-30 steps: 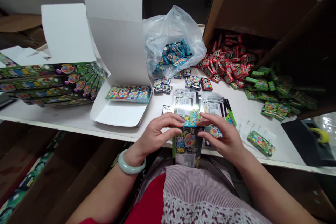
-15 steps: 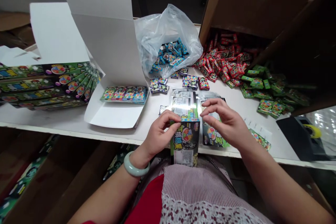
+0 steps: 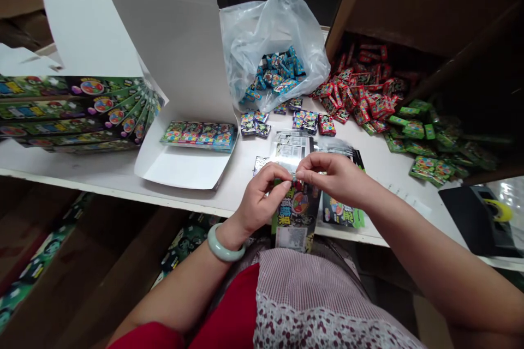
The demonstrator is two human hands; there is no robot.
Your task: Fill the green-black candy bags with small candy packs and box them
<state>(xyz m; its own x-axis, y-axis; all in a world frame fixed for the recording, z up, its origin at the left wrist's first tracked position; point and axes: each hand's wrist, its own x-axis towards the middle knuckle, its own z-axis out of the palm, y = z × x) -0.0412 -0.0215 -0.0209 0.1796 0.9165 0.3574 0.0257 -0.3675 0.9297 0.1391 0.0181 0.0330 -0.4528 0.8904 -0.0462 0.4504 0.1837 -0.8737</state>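
A black and green candy pouch [image 3: 292, 223] hangs upright in front of me at the table's front edge. My left hand [image 3: 262, 202], with a pale green bangle at the wrist, pinches its top edge between thumb and fingers. Beside it my right hand [image 3: 338, 177] is closed in a pinch on the same top edge, fingertips nearly touching the left ones. The fingers hide part of the pouch's top. Behind it lie more pouches [image 3: 290, 150] with clear tops. A further green and black pouch [image 3: 341, 210] lies partly under my right hand.
Small blue candy packs [image 3: 278, 73] sit in a clear plastic bag [image 3: 241, 32]. Red packs [image 3: 364, 98] and green packs [image 3: 417, 128] spill from a cardboard box [image 3: 393, 16]. Purple packs [image 3: 254, 124] lie nearer. An open white carton [image 3: 180, 172] and a tape dispenser [image 3: 470, 212] flank the work.
My right hand has come left from open air beside the pouch and now pinches its top edge. My left hand keeps its pinch there. The view has shifted slightly.
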